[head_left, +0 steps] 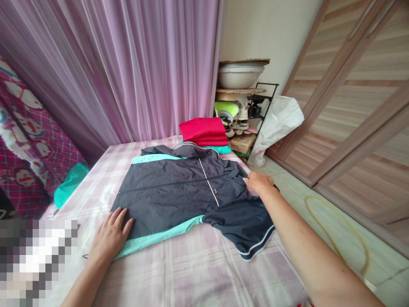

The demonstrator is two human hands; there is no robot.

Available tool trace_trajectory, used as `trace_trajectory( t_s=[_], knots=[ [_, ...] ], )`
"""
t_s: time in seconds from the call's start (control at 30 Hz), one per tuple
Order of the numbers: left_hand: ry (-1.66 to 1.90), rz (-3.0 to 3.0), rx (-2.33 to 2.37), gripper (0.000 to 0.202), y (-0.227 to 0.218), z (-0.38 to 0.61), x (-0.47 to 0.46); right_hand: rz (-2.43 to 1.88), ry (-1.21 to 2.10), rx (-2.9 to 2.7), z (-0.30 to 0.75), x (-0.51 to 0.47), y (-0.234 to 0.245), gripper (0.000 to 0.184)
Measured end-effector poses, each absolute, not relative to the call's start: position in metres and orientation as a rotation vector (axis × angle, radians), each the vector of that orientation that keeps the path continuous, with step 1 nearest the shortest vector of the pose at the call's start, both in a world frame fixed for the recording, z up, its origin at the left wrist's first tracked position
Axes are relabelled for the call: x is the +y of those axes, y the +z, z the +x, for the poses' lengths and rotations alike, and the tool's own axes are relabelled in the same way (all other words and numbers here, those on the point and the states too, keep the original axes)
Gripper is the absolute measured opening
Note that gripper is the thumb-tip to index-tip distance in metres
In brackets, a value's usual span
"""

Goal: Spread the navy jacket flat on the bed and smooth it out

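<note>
**Desk:** Where did the jacket lie?

**Photographer:** The dark jacket [172, 187], trimmed in teal, was spread front up on the bed [198, 264], over a pink checked sheet.

**Desk:** Which way did it run?

**Photographer:** Its long axis crossed the person's view, with the hem to the left and the collar to the right, and the zip traced that line. One sleeve [243, 226] trailed toward the bed's near right edge.

**Desk:** And the hands?

**Photographer:** The left hand [110, 236] rested palm down on the hem corner, its grip spread and fingers apart, pinching nothing. The right hand [258, 182] touched the collar end. Its fingertips were turned away, so I could not tell whether that grip pinched the cloth or only pressed it. Each hand was at one end of the jacket, and neither was nearer the middle.

**Desk:** What surrounded it?

**Photographer:** Just beyond the jacket's far edge, a folded red stack [204, 131] sat on a teal piece. A teal cloth [68, 185] lay at the bed's left edge, beside a patterned blanket [22, 145]. A purple curtain [128, 64] hung behind. To the right, a rack held a basin [239, 74], with a white bag [277, 123] beside it. A yellow loop [335, 230] lay on the floor near the wooden sliding doors [351, 106].
</note>
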State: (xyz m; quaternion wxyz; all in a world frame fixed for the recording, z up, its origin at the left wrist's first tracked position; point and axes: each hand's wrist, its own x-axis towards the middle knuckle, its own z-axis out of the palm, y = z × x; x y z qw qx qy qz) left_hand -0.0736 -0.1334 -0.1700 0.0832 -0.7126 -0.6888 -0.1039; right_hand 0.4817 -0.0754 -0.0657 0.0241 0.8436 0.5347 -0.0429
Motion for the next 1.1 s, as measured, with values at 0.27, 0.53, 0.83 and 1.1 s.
trace_trajectory(
  t_s=[0.27, 0.53, 0.83, 1.1],
  knots=[
    [-0.313, -2.117, -2.068, 0.062, -0.172, -0.075, -0.133, 2.711, -0.306, 1.575, 0.481, -0.069, -0.078, 0.041],
    [-0.299, -2.138, -2.06, 0.064, -0.173, -0.076, -0.134, 2.752, 0.06, 1.794, 0.46, -0.068, -0.079, 0.05],
    [-0.262, -2.141, -2.093, 0.065, -0.173, -0.073, -0.136, 2.196, -0.157, 2.14, 0.422, -0.062, -0.117, 0.063],
    [-0.293, -2.127, -2.123, 0.058, -0.16, -0.062, -0.141, 2.295, -0.078, 2.069, 0.411, -0.059, -0.111, 0.064]
  ],
)
